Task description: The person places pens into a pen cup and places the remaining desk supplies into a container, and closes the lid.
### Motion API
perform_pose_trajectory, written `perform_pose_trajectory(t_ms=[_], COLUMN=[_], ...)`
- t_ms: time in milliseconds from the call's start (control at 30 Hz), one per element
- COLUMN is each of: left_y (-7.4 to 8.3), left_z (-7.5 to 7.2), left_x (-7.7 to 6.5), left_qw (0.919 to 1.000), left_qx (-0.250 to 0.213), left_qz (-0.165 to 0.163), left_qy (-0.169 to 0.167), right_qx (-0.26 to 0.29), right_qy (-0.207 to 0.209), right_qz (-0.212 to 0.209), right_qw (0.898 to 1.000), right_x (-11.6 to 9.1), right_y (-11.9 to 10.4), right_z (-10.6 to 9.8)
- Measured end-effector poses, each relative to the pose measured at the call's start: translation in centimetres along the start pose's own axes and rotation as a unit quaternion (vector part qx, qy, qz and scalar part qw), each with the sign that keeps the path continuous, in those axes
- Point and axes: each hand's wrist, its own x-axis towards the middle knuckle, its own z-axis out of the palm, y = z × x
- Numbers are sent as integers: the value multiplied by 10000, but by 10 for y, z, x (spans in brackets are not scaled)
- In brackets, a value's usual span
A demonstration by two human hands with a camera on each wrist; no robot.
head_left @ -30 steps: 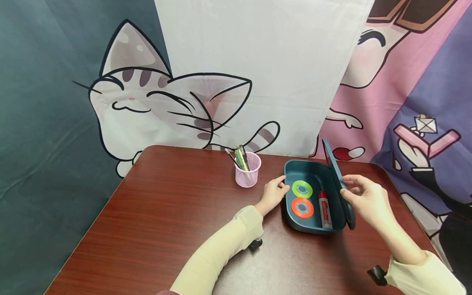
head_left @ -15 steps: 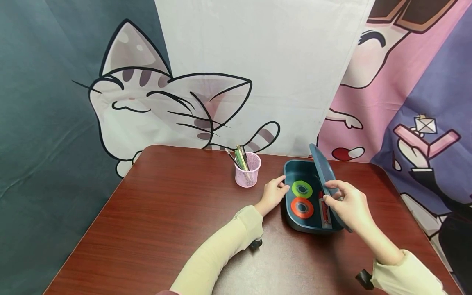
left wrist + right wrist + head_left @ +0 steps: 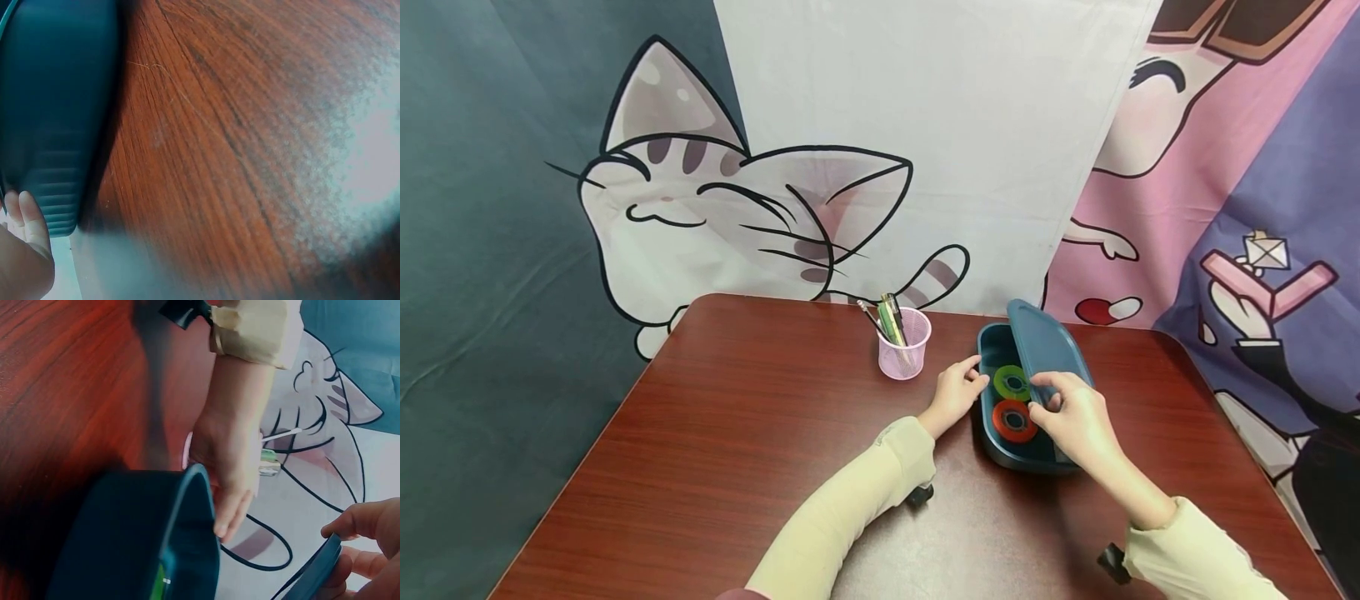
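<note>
My left hand [image 3: 952, 393] rests at the left side of a dark blue-green lidded box [image 3: 1018, 463], its fingertips right at the rim. In the right wrist view, those fingers look fairly straight. The box's blue lid [image 3: 1051, 346] slants over the right part of the opening. Between thumb and fingers, my right hand [image 3: 1075, 423] pinches the lid's free edge, also seen as the lid [image 3: 317, 572] in the right wrist view. Inside lie a green tape roll [image 3: 1002, 384] and an orange tape roll [image 3: 1002, 423]. The lid and right hand hide the box's right half.
Left of the box, a pink mesh pen cup [image 3: 901, 360] holds pens and a pencil. Everything stands on a reddish-brown wooden table [image 3: 760, 400]. A printed cloth [image 3: 970, 150] with cartoon figures hangs behind the table's far edge.
My right hand has swung the lid leftward and down from nearly upright. The red and white tube inside is now covered. My left hand has stayed at the box's left side.
</note>
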Motion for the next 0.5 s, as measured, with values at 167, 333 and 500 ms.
perform_pose_trajectory(t_ms=[167,333,500], left_y=[0,-1,-1], left_z=[0,0,0], left_x=[0,1,1], left_qw=[10000,9999,10000], left_qx=[-51,-107,-61], left_qz=[6,7,2], left_qy=[-5,-60,-78], right_qx=[-65,-109,-161], right_qy=[-130,-244,-233], right_qz=[7,33,40], right_qw=[9999,9996,9996], right_x=[0,0,0], right_y=[-1,-2,-2], right_z=[11,21,29])
